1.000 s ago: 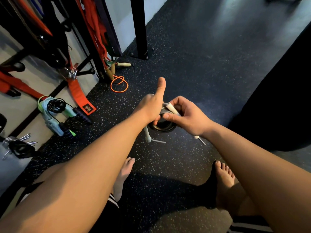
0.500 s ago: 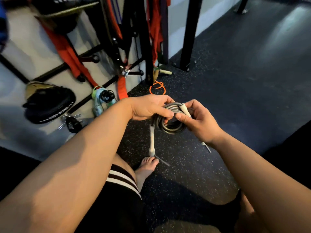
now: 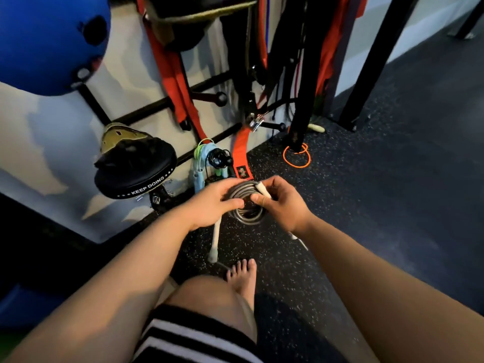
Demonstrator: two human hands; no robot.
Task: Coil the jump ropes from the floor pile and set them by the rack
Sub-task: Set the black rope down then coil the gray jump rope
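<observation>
Head view, both hands at the centre of the frame above the speckled rubber floor (image 3: 366,205). The grey jump rope (image 3: 246,205) is gathered into a tight round coil held in the air between the hands, clear of the floor; its loops lie stacked and even, with a dull metallic sheen. The left hand (image 3: 209,205) closes around the left side of the coil, thumb pressed across the loops. The right hand (image 3: 282,203) pinches the right side between thumb and fingers and traps one white handle (image 3: 262,189) against the top of the coil. The second white handle (image 3: 216,242) hangs free below the left hand, its long axis nearly vertical, its lower end near the bare foot (image 3: 242,279). The rack (image 3: 303,74) stands ahead and above the hands, along the wall edge of the floor, with the left hand the nearer to it. Other ropes already lie at its foot: a pale blue and green bundle (image 3: 207,163) just beyond the left hand, and an orange rope (image 3: 297,155) by the black upright. Judged from this, the coil is nearly complete, and the hanging handle remains to be secured before the set-down.
</observation>
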